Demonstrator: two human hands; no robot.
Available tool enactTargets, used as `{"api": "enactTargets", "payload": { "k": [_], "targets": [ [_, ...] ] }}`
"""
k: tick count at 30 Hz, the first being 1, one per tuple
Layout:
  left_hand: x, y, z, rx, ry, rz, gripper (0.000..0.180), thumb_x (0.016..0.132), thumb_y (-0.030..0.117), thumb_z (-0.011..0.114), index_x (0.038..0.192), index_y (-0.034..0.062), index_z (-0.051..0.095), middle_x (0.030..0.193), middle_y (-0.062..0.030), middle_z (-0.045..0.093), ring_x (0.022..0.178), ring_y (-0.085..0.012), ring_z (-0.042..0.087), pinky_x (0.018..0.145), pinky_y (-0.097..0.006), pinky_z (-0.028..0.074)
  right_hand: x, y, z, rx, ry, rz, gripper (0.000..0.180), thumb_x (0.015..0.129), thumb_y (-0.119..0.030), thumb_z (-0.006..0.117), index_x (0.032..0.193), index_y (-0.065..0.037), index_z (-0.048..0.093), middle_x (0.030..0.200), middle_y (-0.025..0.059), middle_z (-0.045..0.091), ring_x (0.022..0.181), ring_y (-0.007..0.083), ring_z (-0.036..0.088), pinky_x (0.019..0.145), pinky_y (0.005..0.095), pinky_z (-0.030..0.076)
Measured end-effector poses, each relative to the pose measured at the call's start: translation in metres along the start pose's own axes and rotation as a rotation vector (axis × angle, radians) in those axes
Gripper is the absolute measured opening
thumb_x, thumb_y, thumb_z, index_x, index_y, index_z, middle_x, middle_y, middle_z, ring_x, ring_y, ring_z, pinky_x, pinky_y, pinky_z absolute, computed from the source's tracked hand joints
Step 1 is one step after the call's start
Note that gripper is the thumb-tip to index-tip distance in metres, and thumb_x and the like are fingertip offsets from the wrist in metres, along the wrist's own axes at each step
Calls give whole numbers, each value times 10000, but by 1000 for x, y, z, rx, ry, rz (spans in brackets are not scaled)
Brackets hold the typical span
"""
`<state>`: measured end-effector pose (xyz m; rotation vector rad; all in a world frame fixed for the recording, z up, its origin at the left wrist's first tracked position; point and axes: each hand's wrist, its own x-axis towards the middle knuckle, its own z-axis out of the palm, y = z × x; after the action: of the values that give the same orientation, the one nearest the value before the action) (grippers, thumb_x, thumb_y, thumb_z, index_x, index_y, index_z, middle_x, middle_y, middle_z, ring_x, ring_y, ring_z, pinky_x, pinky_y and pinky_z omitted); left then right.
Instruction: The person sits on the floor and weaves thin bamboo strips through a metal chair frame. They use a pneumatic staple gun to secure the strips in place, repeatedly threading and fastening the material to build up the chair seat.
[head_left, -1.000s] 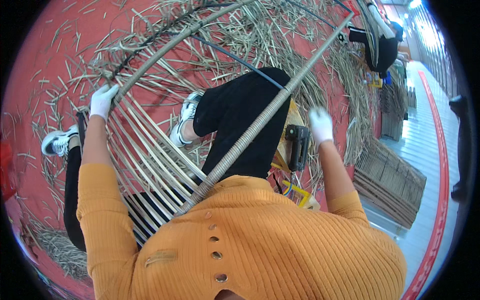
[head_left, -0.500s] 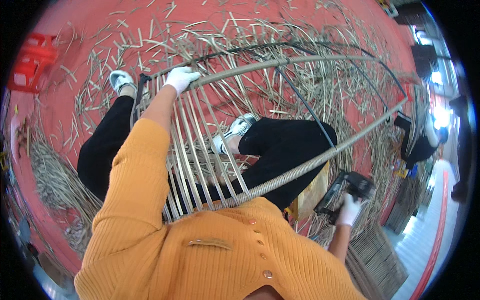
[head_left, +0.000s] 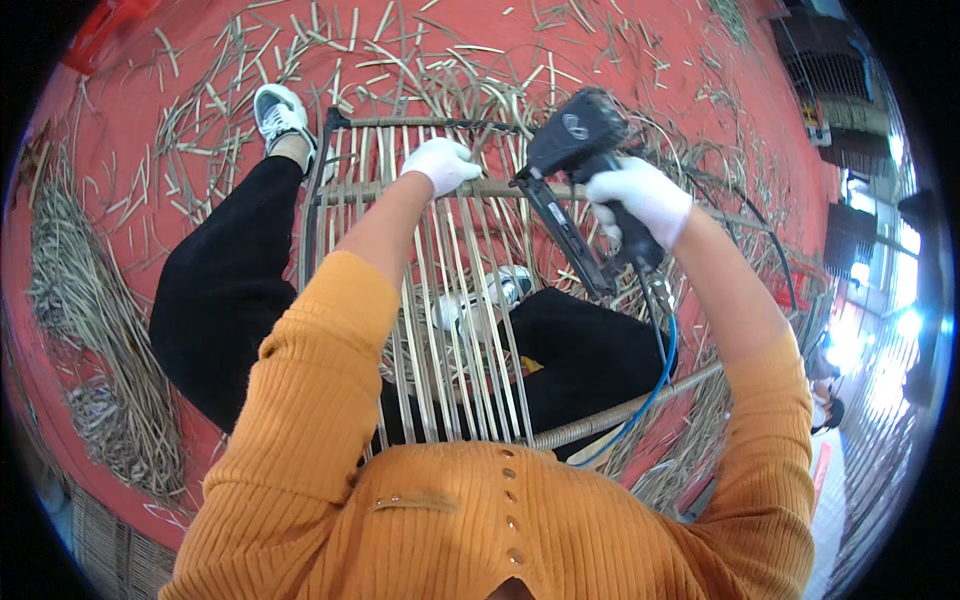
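Fingers of our left hand, in a white glove, are curled shut over the top crossbar of the rattan frame. Fingers of our right hand, also gloved white, are wrapped tight round the grip of the black nail gun.

We hold the nail gun just right of the left hand, its nose close against the same crossbar; whether it touches, we cannot tell. Its long magazine slants down toward us. A blue hose drops from the grip, loops past our right forearm and runs under the frame's lower rail.

We have the frame standing tilted over our legs. Its thin pale slats run from the top crossbar down to a thicker rounded rail near our chest. Through the slats we see one white sneaker and our black trousers. Our other sneaker rests on the red floor, beside the frame's far left corner.

Loose cane offcuts lie scattered across the floor beyond the frame. A heap of cane scraps lies along the floor's left edge.
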<state>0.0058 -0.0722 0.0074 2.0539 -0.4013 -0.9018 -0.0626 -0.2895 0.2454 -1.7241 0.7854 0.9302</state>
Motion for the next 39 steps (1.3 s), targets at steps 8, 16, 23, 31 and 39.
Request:
{"api": "enactTargets", "payload": {
  "k": [8, 16, 23, 31, 39],
  "targets": [
    [2, 11, -6, 140, -135, -97, 347, 878, 399, 690, 1119, 161, 764, 1163, -115, 723, 1115, -342, 663, 982, -434, 515, 85, -23, 11, -51, -73, 243, 101, 828, -157, 643, 864, -68, 614, 602, 53, 577, 434, 173, 545, 434, 351, 492],
    [7, 4, 1, 37, -67, -90, 269, 828, 297, 742, 1013, 108, 791, 963, -182, 737, 930, -327, 705, 885, -415, 522, 95, -33, 15, -159, -95, 239, 98, 826, -163, 649, 842, -71, 616, 589, 58, 568, 425, 176, 540, 421, 358, 476],
    [13, -3, 2, 112, -82, -9, 250, 828, 278, 742, 984, 91, 796, 976, -184, 748, 955, -321, 708, 908, -403, 524, 90, -38, 25, -199, -119, 236, 84, 797, -119, 652, 758, -54, 615, 563, 61, 549, 403, 172, 518, 394, 329, 423],
    [10, -8, 0, 30, 7, -25, 317, 913, 365, 677, 960, 72, 789, 910, -195, 735, 894, -342, 694, 867, -406, 518, 83, -35, 30, -148, -78, 185, 103, 808, -146, 649, 798, -48, 618, 602, 70, 576, 431, 175, 542, 429, 357, 475],
    [21, -10, 14, 225, 45, -16, 235, 895, 226, 606, 931, 63, 771, 964, -215, 728, 938, -390, 694, 863, -439, 546, 95, -36, 31, -116, -180, 216, 76, 810, -106, 616, 825, -41, 581, 574, 64, 530, 430, 172, 505, 409, 324, 415]
  ]
}}
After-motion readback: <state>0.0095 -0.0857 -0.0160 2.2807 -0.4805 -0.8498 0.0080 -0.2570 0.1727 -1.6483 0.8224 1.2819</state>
